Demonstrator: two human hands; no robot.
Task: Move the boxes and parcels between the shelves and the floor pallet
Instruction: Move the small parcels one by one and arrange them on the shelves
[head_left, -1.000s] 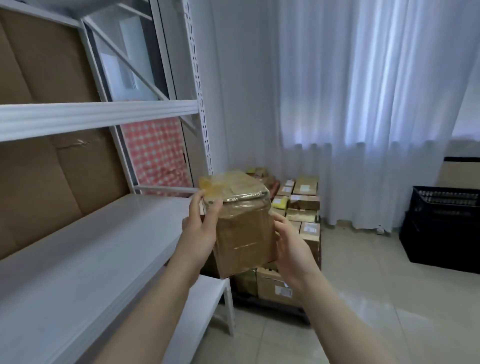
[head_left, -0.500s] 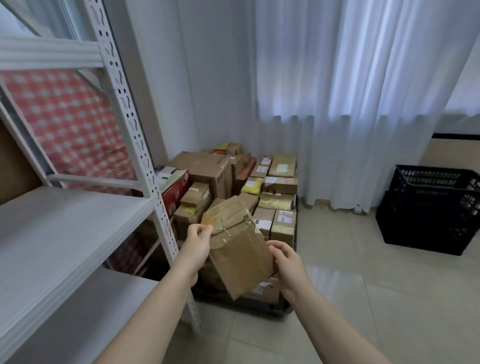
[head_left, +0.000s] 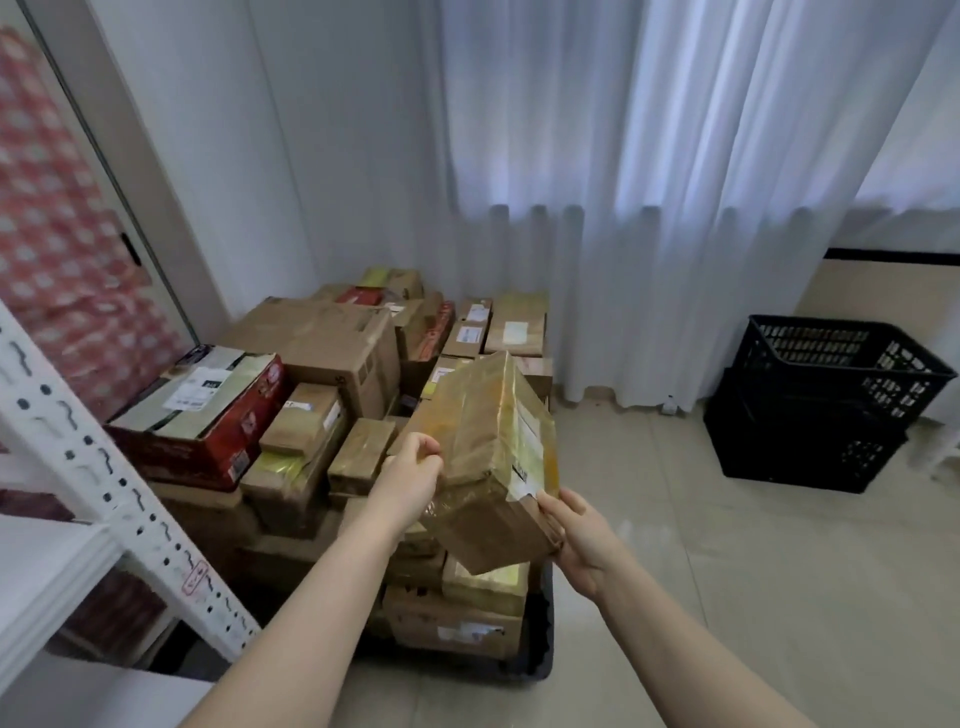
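A white curtain (head_left: 649, 208) bounds the back. Bare tiled floor (head_left: 727, 571) lies open right of the pallet (head_left: 540, 654), as far as two stacked black crates (head_left: 810, 415). The pallet is crowded with boxes (head_left: 322, 343), and a white shelf upright (head_left: 104, 467) stands close at its left. A tape-wrapped brown parcel (head_left: 483, 457) is held tilted above the stack's near right part. Its left edge is gripped by the curled left hand (head_left: 410, 478), its lower right corner by the right hand (head_left: 582, 540). White labels are seen on the parcel and on a red carton (head_left: 218, 426); their writing is too blurred to be read.
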